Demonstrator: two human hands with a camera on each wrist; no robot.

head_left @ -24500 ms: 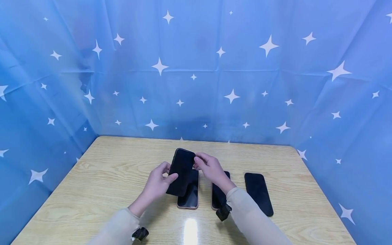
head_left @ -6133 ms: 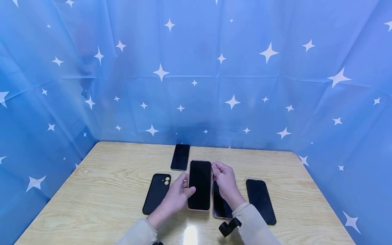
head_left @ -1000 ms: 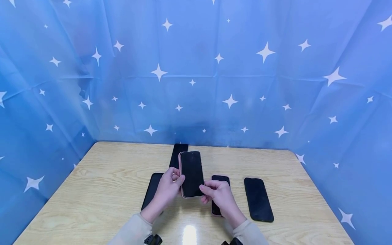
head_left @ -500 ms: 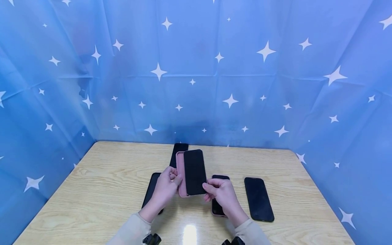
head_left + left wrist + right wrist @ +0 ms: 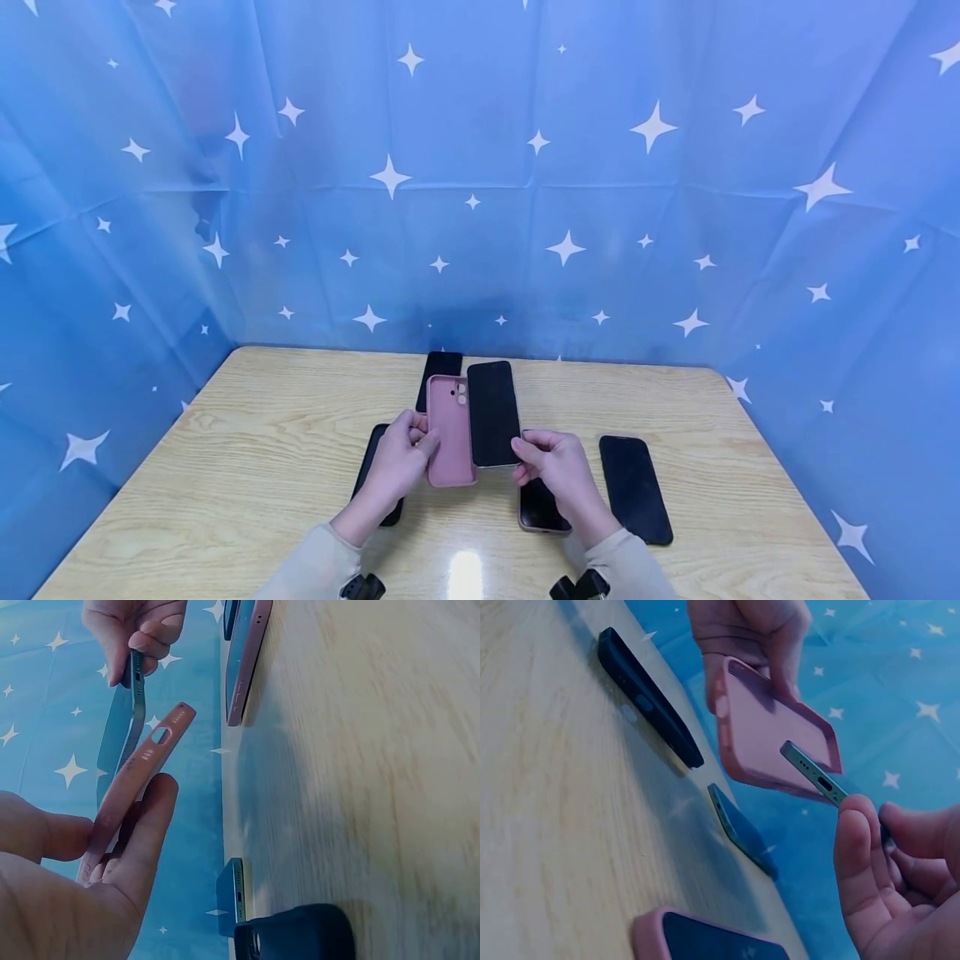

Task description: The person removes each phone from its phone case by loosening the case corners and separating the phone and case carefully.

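Note:
My left hand (image 5: 401, 457) pinches a pink phone case (image 5: 450, 433) by its left side, its inner face and camera cutouts showing in the head view. To the right, my right hand (image 5: 557, 467) grips a dark-screened smartphone (image 5: 493, 412) by its lower right corner. The phone is out of the case and raised over the table, its left edge overlapping the case's right side in the head view. In the right wrist view the phone's bottom edge with its port (image 5: 821, 780) shows in front of the pink case (image 5: 769, 727).
A black phone case (image 5: 390, 508) lies partly behind my left hand. Another bare phone (image 5: 441, 367) lies at the table's back edge. Under my right hand is a phone in a pink case (image 5: 542, 507); farther right lies a black phone (image 5: 636, 490). A starry blue curtain (image 5: 480, 275) surrounds the wooden table (image 5: 225, 467).
The phone was seated in the pink case; my right hand has drawn it out to the right, baring the case's inside. Earlier still, the black case and bare phone came to lie on the left.

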